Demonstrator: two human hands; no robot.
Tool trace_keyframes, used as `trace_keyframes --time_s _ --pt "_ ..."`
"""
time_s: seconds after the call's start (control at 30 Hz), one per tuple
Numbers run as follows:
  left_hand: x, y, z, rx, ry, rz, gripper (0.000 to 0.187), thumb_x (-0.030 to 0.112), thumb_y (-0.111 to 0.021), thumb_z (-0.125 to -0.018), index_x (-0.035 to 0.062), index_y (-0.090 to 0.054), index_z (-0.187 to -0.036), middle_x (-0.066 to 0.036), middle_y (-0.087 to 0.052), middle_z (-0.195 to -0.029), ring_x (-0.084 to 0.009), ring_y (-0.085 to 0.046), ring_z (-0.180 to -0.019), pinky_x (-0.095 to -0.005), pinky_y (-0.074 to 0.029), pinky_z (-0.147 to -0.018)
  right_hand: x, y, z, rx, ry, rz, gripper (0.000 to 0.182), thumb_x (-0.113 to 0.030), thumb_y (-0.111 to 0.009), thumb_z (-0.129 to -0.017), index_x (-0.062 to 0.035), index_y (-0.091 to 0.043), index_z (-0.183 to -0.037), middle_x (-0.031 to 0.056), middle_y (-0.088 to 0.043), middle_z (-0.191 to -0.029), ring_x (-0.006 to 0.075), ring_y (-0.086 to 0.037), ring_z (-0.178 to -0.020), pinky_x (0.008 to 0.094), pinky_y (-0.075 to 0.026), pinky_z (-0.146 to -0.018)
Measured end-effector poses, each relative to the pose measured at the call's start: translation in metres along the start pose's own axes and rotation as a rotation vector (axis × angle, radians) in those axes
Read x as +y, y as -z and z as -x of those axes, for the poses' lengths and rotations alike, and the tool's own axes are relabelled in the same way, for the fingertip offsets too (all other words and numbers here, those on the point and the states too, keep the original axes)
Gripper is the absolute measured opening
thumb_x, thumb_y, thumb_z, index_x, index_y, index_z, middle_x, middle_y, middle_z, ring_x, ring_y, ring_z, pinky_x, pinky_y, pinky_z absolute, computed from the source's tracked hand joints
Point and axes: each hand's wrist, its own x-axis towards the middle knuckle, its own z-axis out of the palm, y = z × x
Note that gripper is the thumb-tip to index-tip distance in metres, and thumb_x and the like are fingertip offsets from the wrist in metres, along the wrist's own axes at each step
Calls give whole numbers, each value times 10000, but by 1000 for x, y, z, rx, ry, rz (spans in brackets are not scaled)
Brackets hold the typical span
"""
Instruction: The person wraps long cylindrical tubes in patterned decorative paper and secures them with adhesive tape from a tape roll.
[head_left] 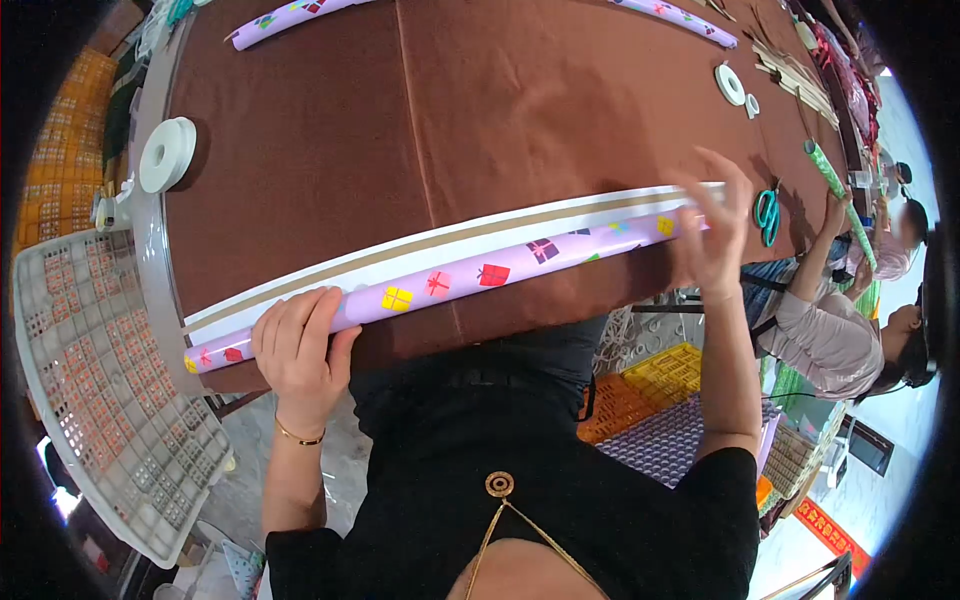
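Observation:
A long roll of lilac wrapping paper [440, 283] with a gift-box print lies along the near edge of the brown-covered table. Its white underside forms a flap [375, 268] on the far side, and a tan strip [455, 239] runs lengthwise along it. My left hand [300, 345] grips the roll near its left end, fingers over the top and thumb on the near side. At the right end is my right hand [720, 235], blurred by motion, its fingers apart and overlapping the paper in this view.
White tape rolls [167, 156] [730, 85] lie at the table's left and right. Teal-handled scissors [767, 216] rest beyond my right hand. More lilac rolls [290, 20] are at the far side. A white crate [120, 400] stands left; a co-worker [825, 335] holds a green roll [840, 195] at right.

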Motion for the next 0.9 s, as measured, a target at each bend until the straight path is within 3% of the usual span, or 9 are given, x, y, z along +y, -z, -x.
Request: trace_keyframes --time_s 0.03,0.07,0.1,0.13,0.4,0.67,0.8,0.83,0.9 --pt "0 0 1 -1 0 -5 345 266 -734 -824 74 -691 -1107 -65 -673 -1077 -269 -620 -982 -405 -435 -932 -12 -6 -6 -12 200 -8 425 -424 -495 -961 -107 -764 -1049 166 -549 -1333 375 -448 -1274 495 -326 -1073" --pt "-2 -1 1 -1 -1 -10 346 273 -729 -829 74 -691 -1109 -67 -673 -1078 -272 -620 -980 -406 -434 -928 -29 -11 -12 -74 250 -66 542 -578 -477 -955 -131 -773 -1031 173 -537 -1354 402 -425 -1299 514 -315 -1089" --pt "-2 0 1 -4 -3 -9 346 273 -729 -829 74 -691 -1109 -67 -673 -1078 -272 -620 -980 -406 -434 -928 -40 -18 -18 -109 327 -134 655 -702 -460 -893 -142 -777 -1018 180 -521 -1380 420 -402 -1318 531 -311 -1097" --pt "-3 0 1 -4 -4 -7 348 279 -725 -831 74 -690 -1111 -68 -673 -1078 -275 -620 -979 -406 -434 -924 -51 -19 -24 -149 405 -127 661 -718 -470 -865 -151 -782 -996 174 -506 -1408 421 -390 -1334 560 -310 -1098" --pt "-4 0 2 0 -12 -27 368 296 -722 -835 70 -684 -1124 -71 -674 -1076 -279 -619 -980 -406 -433 -920 -46 -24 -31 -298 397 -140 625 -703 -518 -827 -158 -787 -968 152 -495 -1431 435 -345 -1381 601 -275 -1110" --pt "-3 0 1 -4 -17 -31 351 286 -712 -853 70 -677 -1127 -70 -677 -1081 -277 -620 -983 -405 -435 -919 14 -3 -5 -229 228 17 555 -648 -549 -865 -162 -796 -967 168 -527 -1404 438 -344 -1384 555 -271 -1111" --pt "-3 -1 1 -5 -11 -19 353 280 -723 -843 70 -678 -1123 -76 -676 -1086 -278 -620 -991 -404 -433 -921 21 -2 7 -99 124 30 412 -465 -631 -886 -94 -766 -1004 176 -550 -1361 425 -437 -1310 518 -360 -1058" --pt "-2 -2 1 4 -18 -11 354 279 -730 -836 71 -680 -1118 -78 -676 -1075 -278 -621 -986 -406 -437 -914 12 -3 8 -32 154 -10 322 -307 -701 -824 -63 -723 -1034 168 -583 -1281 404 -512 -1202 488 -408 -1007" --pt "-3 0 0 4 -11 -39 355 278 -737 -830 71 -682 -1113 -79 -675 -1065 -278 -622 -980 -407 -440 -907 -8 -8 10 -46 127 -102 331 -256 -722 -780 -60 -704 -1045 163 -592 -1232 392 -530 -1151 480 -416 -986"
